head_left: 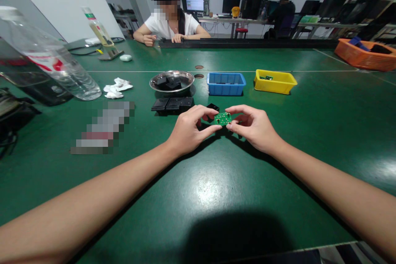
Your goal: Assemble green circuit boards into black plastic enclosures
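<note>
A small green circuit board [222, 119] is held above the green table [198, 165] between both hands. My left hand [194, 127] pinches its left edge with thumb and fingers. On the right edge, my right hand [252, 127] grips it the same way. Just behind the board lies a small black part [213, 107], partly covered by my left fingers. Several black cases [173, 104] sit in a row behind my left hand. Farther back are a metal bowl [154, 86] with black parts, a blue bin [226, 86] and a yellow bin [275, 85] holding green boards.
Bottles [62, 66], crumpled tissue [117, 87] and a blurred flat item [103, 128] are on the left. An orange basket [355, 58] stands at the far right. Across the table, beyond a black rail [247, 43], sits a person [173, 24].
</note>
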A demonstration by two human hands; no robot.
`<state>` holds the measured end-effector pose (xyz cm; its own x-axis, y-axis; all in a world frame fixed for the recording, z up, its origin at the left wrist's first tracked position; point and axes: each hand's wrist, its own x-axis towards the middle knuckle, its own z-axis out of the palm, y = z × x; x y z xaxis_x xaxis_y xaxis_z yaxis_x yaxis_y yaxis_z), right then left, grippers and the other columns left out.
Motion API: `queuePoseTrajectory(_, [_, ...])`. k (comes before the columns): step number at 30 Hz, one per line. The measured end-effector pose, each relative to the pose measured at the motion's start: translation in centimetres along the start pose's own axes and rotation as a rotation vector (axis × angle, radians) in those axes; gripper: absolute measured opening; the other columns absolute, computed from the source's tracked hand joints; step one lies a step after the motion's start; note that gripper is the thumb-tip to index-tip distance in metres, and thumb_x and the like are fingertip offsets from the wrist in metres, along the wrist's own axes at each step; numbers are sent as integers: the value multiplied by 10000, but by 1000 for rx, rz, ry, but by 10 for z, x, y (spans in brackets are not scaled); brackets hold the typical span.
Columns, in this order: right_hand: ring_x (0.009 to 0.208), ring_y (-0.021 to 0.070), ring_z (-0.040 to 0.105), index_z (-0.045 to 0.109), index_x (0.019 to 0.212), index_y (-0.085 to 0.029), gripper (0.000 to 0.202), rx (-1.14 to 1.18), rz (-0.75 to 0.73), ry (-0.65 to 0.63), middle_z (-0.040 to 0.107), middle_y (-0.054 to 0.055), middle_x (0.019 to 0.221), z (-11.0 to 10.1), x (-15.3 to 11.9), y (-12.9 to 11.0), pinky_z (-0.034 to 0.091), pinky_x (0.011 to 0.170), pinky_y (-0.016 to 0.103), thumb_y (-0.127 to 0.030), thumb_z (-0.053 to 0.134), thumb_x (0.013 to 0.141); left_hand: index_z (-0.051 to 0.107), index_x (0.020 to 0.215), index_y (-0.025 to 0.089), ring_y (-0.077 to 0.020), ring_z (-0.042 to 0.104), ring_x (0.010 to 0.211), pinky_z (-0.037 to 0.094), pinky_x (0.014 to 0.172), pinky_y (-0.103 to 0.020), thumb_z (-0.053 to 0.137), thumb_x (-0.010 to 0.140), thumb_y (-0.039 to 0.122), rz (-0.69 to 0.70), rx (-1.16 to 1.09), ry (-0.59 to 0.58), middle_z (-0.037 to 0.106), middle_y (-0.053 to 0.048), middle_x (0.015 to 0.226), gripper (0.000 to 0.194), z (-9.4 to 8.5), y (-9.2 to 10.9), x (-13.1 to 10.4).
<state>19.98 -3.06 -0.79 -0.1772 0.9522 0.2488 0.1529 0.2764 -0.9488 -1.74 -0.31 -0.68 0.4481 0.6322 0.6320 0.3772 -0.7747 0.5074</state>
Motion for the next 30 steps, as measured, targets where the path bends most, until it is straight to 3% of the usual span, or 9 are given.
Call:
queuePoseTrajectory(8, [689,137,636,730,1122,-163,398,-38,-48,-1,738,53,938,0,0,-2,476,583,257,-256,810,744,706,1058,154,-158,661,805,514,659,-245,769,870,325,8,-7,-5,725,-58,922,262,0,0,0])
queuePoseTrajectory(30, [698,142,639,744,1088,-161,401,8,-33,5,747,54,939,0,0,1,506,636,276,-305,839,727,713,1070,156,-161,660,793,513,661,-256,747,880,333,-33,-4,-23,727,-57,901,262,-1,2,0])
